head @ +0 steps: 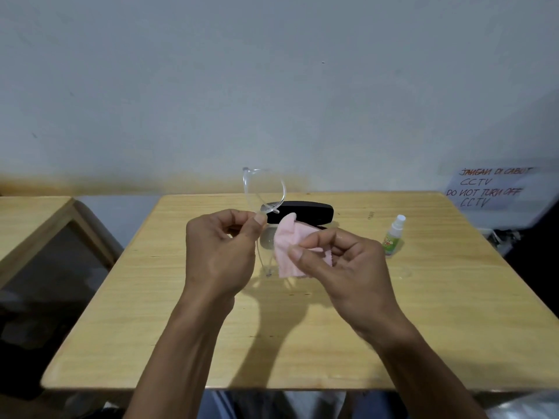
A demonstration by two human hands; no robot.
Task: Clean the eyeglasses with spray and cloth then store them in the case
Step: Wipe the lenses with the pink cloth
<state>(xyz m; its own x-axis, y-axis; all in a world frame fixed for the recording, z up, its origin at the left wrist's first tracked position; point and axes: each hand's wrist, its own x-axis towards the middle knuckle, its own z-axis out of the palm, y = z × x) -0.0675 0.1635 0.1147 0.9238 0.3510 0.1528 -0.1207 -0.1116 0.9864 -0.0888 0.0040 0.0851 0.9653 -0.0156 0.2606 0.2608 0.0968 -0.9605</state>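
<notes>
Only readable text here is on the white paper sign [490,189] stuck up to the right of the wooden table [181,297], past its far right corner. Handwritten in red, four lines: "JANGAN DI CABUT", "CCTV", "DO NOT TURN OFF", "CCTV". The small spray bottle [393,237] on that table's right side has a green-and-red label, but it's too blurry to read.

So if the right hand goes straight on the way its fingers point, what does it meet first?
Probably the eyeglasses: the right hand points left with the pink cloth toward the lens the left hand holds. Depth is unclear.
</notes>
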